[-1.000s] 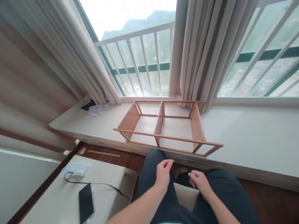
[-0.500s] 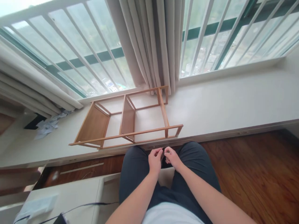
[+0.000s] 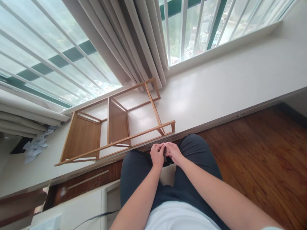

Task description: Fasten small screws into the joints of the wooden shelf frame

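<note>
My left hand point(image 3: 157, 154) and my right hand point(image 3: 173, 152) meet fingertip to fingertip above my lap, between my knees. Both are closed in a pinch. A tiny thin piece shows at the fingertips, too small to name. Just beyond my hands, a wooden shelf frame point(image 3: 117, 123) lies on its side along the white ledge, with slim rails and two solid brown panels. Neither hand touches it.
The white ledge point(image 3: 206, 92) runs under barred windows, with a grey curtain point(image 3: 124, 38) hanging behind the frame. Crumpled papers point(image 3: 35, 147) lie at the far left. A white table point(image 3: 72, 207) with a dark cord stands at my left. Wooden floor point(image 3: 244, 159) spreads to the right.
My hands have come together, with the right fingertips now against the left ones. My view has tilted and turned, so the frame and window appear shifted left.
</note>
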A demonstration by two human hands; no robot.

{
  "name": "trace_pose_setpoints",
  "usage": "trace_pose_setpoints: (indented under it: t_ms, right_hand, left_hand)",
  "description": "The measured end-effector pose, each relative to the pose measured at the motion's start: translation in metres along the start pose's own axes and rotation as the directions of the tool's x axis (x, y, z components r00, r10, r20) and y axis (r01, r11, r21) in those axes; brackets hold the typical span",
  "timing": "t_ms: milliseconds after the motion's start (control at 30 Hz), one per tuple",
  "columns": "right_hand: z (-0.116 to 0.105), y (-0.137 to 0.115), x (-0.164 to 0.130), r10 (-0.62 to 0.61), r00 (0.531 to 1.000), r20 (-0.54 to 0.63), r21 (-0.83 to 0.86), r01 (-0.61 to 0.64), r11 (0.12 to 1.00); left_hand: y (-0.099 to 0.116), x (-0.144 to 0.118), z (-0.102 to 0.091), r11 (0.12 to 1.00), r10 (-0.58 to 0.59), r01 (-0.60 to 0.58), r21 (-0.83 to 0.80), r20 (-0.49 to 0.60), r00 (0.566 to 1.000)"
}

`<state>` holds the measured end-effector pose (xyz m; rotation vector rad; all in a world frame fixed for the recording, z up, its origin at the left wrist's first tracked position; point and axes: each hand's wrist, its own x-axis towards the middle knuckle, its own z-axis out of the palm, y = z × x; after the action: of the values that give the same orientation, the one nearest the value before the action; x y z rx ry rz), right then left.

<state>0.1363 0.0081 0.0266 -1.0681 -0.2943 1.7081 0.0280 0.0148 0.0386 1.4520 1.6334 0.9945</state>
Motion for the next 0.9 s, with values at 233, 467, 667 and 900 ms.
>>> trace_pose_setpoints:
  t_ms: [233,467,667,900]
  right_hand:
    - [0.003,-0.002,0.01,-0.04,0.993,-0.114,0.024,0.043,0.999]
    - [0.001,0.001,0.027,-0.161,0.951,-0.263,-0.392,0.048,0.919]
    - [-0.002,-0.006,0.037,-0.203,0.932,-0.301,-0.643,-0.041,0.765]
    - [-0.002,-0.014,0.054,-0.138,0.92,-0.368,-0.703,-0.178,0.689]
  left_hand:
    - [-0.001,0.006,0.003,0.988,0.05,-0.066,0.14,0.113,0.992]
    - [0.014,0.026,0.005,0.952,0.068,-0.061,0.299,-0.014,0.998]
    - [0.027,0.064,0.022,0.873,0.135,-0.098,0.477,-0.045,0.99]
    - [0.033,0.089,0.041,0.898,0.121,-0.099,0.429,-0.025,0.992]
